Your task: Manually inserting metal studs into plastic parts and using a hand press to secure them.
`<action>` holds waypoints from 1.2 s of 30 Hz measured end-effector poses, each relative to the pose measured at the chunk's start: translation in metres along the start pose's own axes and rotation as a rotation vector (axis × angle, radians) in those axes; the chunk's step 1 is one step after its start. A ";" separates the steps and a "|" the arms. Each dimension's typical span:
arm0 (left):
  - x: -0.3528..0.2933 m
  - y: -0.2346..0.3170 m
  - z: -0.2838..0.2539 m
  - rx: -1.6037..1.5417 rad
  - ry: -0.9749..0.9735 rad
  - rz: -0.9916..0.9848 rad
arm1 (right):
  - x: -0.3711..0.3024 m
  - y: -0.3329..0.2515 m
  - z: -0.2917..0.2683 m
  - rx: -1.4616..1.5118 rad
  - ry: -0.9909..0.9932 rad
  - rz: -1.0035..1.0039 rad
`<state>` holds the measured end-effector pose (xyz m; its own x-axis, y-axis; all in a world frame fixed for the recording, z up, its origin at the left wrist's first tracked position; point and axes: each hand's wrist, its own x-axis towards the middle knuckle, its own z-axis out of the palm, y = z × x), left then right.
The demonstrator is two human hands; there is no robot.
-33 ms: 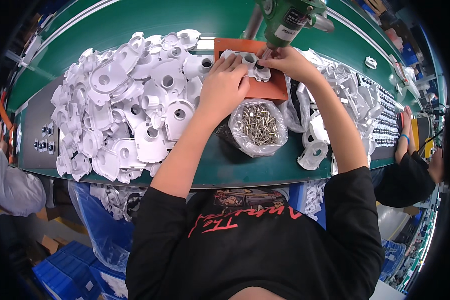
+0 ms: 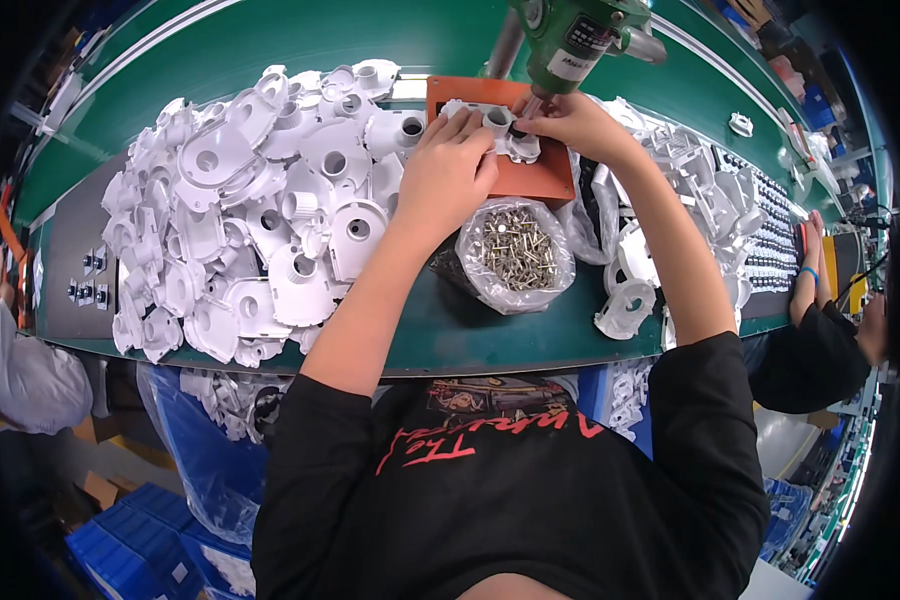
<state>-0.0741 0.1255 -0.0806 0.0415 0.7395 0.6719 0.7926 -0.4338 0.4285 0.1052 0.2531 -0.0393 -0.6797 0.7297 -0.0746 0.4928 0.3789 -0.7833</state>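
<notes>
A white plastic housing part [image 2: 495, 121] with a round tube lies on an orange fixture plate [image 2: 532, 181] under a green drill-press-like machine [image 2: 580, 45]. My left hand [image 2: 450, 165] grips the part's left side, its fingers bent over the edge. At the part's right end, below the machine's spindle, my right hand [image 2: 576, 126] is closed, thumb and fingertips pinched together. Whatever lies between those fingertips is hidden. A small black piece shows between the tube and the fingertips. Just in front of the plate stands a clear plastic bag of metal screws [image 2: 515, 255].
White plastic parts [image 2: 210, 155] lie heaped on the left, with more parts [image 2: 705, 185] on the right. Rows of small black-and-white pieces [image 2: 770, 235] stand at far right, near a co-worker's arm [image 2: 808, 270]. Blue bins [image 2: 130, 540] are stacked below the green bench [image 2: 430, 345].
</notes>
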 end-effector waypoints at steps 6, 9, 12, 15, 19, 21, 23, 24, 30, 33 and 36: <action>0.002 0.000 0.003 -0.019 -0.003 0.014 | 0.005 -0.016 -0.015 0.010 -0.115 -0.020; 0.001 0.002 0.001 -0.023 0.011 0.007 | 0.005 -0.023 -0.014 -0.100 -0.132 0.009; 0.002 0.000 0.004 -0.016 0.010 0.011 | 0.004 -0.017 -0.015 -0.175 -0.128 0.036; -0.001 -0.001 0.003 -0.024 -0.004 -0.010 | -0.013 -0.029 -0.010 -0.278 -0.065 0.098; 0.003 0.002 0.002 -0.040 0.001 0.010 | -0.013 0.045 -0.069 -0.201 0.331 -0.097; -0.005 -0.007 0.002 0.028 0.004 -0.008 | -0.009 0.013 -0.106 -0.100 0.356 0.197; -0.003 -0.005 0.003 0.005 0.005 -0.012 | 0.008 0.008 -0.150 -0.003 0.670 -0.049; 0.001 -0.001 0.007 -0.034 0.004 -0.002 | 0.016 -0.009 -0.191 -0.433 0.695 -0.128; 0.004 0.001 0.016 -0.055 0.011 0.026 | 0.051 -0.015 -0.331 -0.450 0.877 -0.501; -0.006 -0.007 0.002 0.009 0.035 -0.023 | -0.004 -0.181 -0.046 -0.133 0.847 -0.530; -0.003 -0.001 0.005 -0.014 0.034 -0.001 | 0.011 -0.191 -0.052 0.091 0.890 -0.492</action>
<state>-0.0721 0.1263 -0.0862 0.0198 0.7217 0.6919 0.7840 -0.4406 0.4372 0.0320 0.2180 0.1419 -0.1266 0.6769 0.7251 0.1991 0.7335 -0.6499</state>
